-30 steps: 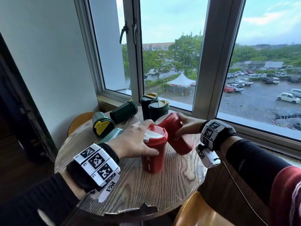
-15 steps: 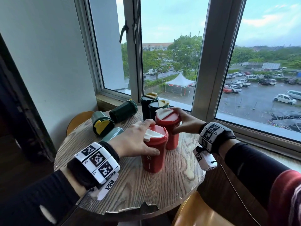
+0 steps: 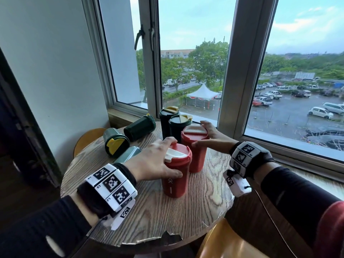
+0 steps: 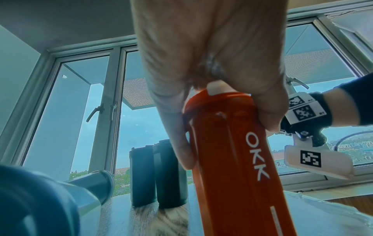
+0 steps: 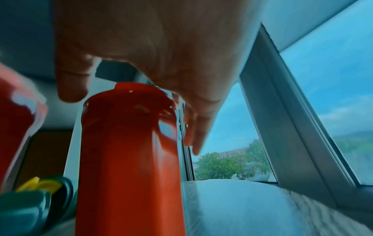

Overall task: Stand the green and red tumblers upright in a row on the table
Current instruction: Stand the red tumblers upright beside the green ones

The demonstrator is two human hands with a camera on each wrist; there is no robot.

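red tumblers stand up on the round wooden table (image 3: 186,216), two of them side by side. left hand (image 3: 149,162) is wrapped around the top of the near red tumbler (image 3: 176,175). right hand (image 3: 214,138) is on the far red tumbler (image 3: 195,151) with loose, spread fingers. two green tumblers (image 3: 176,125) stand behind, two more green ones (image 3: 128,135) lie on their sides

The left hand (image 3: 149,162) hides most of a pale teal tumbler (image 3: 128,154) lying behind it. In the right wrist view, motion blur smears the near red tumbler (image 5: 14,115) at the left edge, so the right hand's (image 5: 161,52) contact with the far red tumbler (image 5: 129,151) stays unclear.
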